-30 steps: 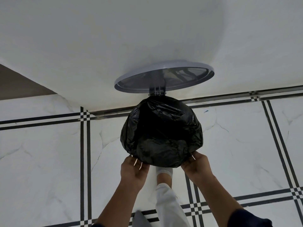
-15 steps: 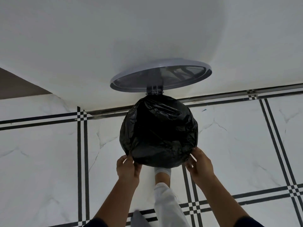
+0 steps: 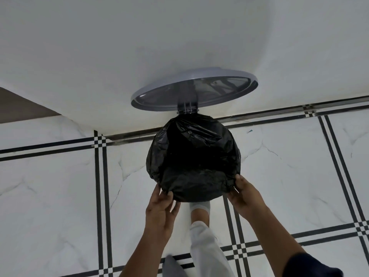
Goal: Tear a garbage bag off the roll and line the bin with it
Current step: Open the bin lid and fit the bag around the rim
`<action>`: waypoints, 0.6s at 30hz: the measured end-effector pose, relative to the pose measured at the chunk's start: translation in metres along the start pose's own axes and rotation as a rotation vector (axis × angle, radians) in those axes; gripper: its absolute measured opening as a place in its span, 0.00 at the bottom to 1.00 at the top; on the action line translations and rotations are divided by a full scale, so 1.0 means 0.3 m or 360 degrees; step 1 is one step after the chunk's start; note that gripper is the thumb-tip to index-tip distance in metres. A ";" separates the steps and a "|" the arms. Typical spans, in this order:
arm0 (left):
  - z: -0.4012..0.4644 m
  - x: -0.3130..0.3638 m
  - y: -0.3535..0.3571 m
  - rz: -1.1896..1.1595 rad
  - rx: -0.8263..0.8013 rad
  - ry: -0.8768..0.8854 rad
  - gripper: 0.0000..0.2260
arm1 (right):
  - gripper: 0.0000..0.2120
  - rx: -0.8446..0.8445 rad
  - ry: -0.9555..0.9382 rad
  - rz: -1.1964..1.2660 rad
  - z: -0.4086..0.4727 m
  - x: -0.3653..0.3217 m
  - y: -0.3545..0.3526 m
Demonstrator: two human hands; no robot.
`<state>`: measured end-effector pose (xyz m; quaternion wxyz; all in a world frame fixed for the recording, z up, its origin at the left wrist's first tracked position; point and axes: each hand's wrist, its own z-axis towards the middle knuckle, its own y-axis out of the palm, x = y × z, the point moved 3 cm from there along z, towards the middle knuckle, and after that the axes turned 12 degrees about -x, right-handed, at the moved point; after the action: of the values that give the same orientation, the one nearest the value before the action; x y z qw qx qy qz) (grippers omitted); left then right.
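Note:
A black garbage bag [image 3: 193, 156] is stretched over the round mouth of a pedal bin and hides its rim and body. The bin's grey lid [image 3: 194, 88] stands raised behind it on its hinge. My left hand [image 3: 160, 212] is at the bag's near-left edge, fingers spread and touching the plastic. My right hand [image 3: 246, 194] holds the bag's near-right edge against the bin's side. A foot in a white sock [image 3: 200, 206] sits just below the bin's front, where the pedal is hidden. No bag roll is in view.
The bin stands against a white wall [image 3: 179, 47] on a white marble-look tiled floor [image 3: 50, 196] with black double lines. A white trouser leg [image 3: 207, 250] runs between my forearms. A brown surface [image 3: 22, 108] shows at the far left.
Both hands have slid apart along the bag's front edge toward the bin's sides. The loose overhang at the front is now pulled smoother over the rim.

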<state>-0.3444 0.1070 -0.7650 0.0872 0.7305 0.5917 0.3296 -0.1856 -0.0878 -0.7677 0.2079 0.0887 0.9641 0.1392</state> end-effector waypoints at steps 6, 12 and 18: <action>0.005 -0.009 -0.040 -0.0014 0.0167 -0.0060 0.18 | 0.17 -0.0050 0.0020 -0.0052 0.015 -0.024 0.015; 0.034 0.021 -0.009 0.0135 0.0376 -0.0055 0.16 | 0.09 0.0230 0.0062 -0.0534 0.004 -0.050 -0.001; 0.039 0.086 0.011 -0.0078 0.0458 -0.0107 0.08 | 0.12 0.0074 0.0258 -0.0039 -0.041 -0.065 0.045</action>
<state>-0.3328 0.1328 -0.7625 0.0092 0.7314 0.6472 0.2146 -0.1719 -0.0824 -0.7456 0.1286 0.0703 0.9818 0.1209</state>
